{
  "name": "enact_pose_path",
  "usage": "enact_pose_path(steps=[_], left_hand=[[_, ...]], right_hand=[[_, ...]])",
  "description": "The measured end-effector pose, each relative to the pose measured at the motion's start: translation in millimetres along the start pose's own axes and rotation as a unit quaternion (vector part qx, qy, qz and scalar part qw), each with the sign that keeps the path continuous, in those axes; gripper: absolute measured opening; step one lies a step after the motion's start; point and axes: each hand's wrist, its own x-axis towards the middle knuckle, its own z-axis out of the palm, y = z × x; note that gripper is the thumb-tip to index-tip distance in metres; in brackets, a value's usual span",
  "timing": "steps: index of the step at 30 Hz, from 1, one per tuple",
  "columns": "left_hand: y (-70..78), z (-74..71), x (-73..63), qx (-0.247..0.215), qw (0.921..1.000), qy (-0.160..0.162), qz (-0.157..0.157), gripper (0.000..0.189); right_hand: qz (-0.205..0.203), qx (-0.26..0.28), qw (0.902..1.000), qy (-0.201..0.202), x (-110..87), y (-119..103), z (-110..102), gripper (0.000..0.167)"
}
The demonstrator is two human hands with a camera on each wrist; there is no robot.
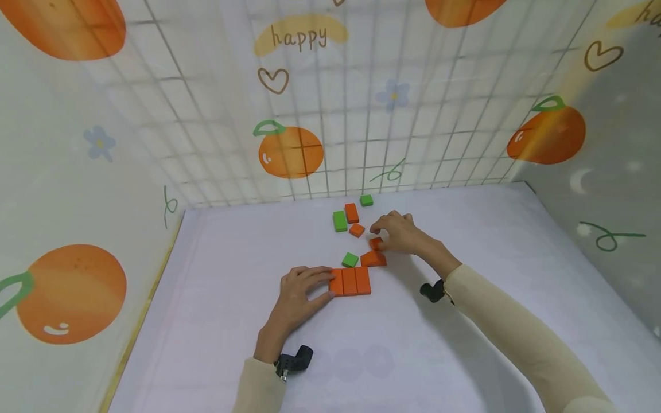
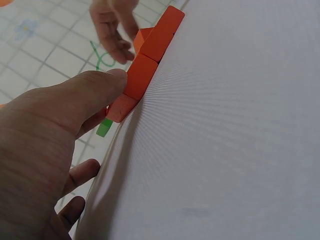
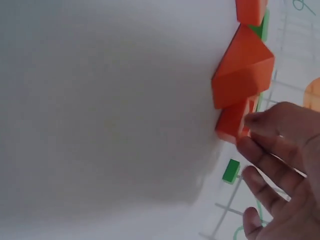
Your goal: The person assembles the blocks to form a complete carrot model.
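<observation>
At the left end of a row of three orange rectangular blocks (image 1: pixel 349 281), my left hand (image 1: pixel 302 292) holds the leftmost block with thumb at the near edge and fingers at the far edge. In the left wrist view its thumb (image 2: pixel 95 90) touches the orange row (image 2: pixel 142 75). My right hand (image 1: pixel 400 233) hovers over a small orange block (image 1: pixel 375 244), fingers bent and spread around it; the thumb overlaps the block (image 3: pixel 232 120) in the right wrist view, and contact is unclear. A wedge-shaped orange block (image 1: pixel 373 259) lies between that block and the row.
Beyond the row sit a green block (image 1: pixel 350 260), an orange diamond-like block (image 1: pixel 357 230), a green rectangular block (image 1: pixel 339 221), an orange rectangular block (image 1: pixel 352 213) and a small green block (image 1: pixel 366 200). A fruit-printed curtain (image 1: pixel 217 143) borders the white table (image 1: pixel 222 275).
</observation>
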Motion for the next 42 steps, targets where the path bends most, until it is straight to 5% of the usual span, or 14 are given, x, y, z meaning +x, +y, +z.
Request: enact_pose_path(steps=[5,23,42], left_hand=[[0.1,-1.7,0.1,-0.002,1.0,-0.005,-0.005,0.039],[-0.8,-4.0,-1.2,-0.001,1.0,-0.001,-0.003,0.039],[-4.2,0.1,-0.9,0.009,0.9999,-0.004,0.001,0.042]], right_hand=[[-0.011,-0.03,0.9994,-0.01,-4.3,3,2,0.032],[-0.124,-0.036,0.9851,0.113,-58.3,-34,5,0.025],[-0.202,-0.055,0.9731,0.095,-81.4,-90,53,0.03]])
